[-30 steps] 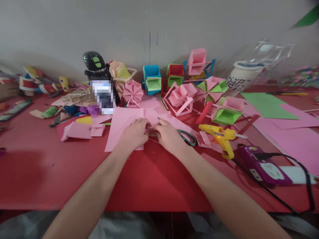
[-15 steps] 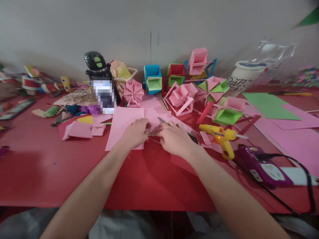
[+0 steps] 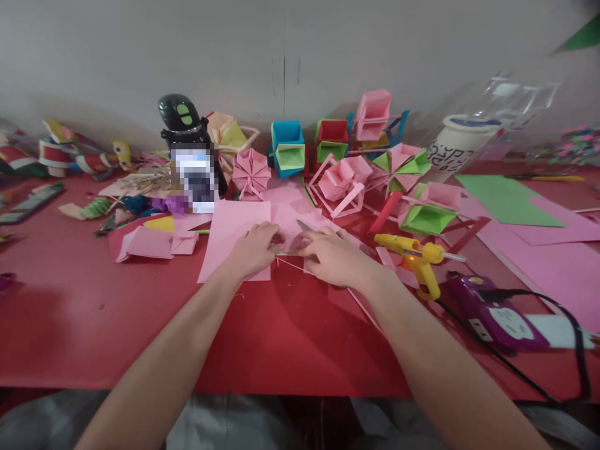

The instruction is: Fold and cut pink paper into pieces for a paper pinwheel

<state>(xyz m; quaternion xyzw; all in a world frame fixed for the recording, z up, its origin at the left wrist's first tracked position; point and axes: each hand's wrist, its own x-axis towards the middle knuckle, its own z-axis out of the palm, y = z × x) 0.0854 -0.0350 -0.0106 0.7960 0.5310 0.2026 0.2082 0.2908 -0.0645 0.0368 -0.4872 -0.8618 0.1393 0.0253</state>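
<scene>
My left hand (image 3: 259, 249) has its fingers curled and closed, its wrist over a pink paper sheet (image 3: 229, 228). Close by on the right, my right hand (image 3: 330, 255) is closed too, thumb and fingers pinched toward the left one. A thin, pale green-edged paper strip (image 3: 287, 254) runs between both sets of fingertips. A pointed grey blade (image 3: 304, 225), perhaps of scissors, sticks out past my right hand; the rest is hidden under it, and I cannot tell if the hand holds it. More pink paper (image 3: 293, 215) lies just behind my fingers.
A yellow glue gun (image 3: 412, 250) and a purple power strip (image 3: 497, 312) with cords lie at right. Folded paper models (image 3: 340, 178) stand along the wall. A black figure (image 3: 180, 119) with a phone (image 3: 199, 181) stands back left. Paper scraps (image 3: 150, 242) lie left.
My right hand and forearm have shifted slightly, with the wrist a little higher. A thin pale line of paper now shows beside the right forearm. The left hand has barely moved.
</scene>
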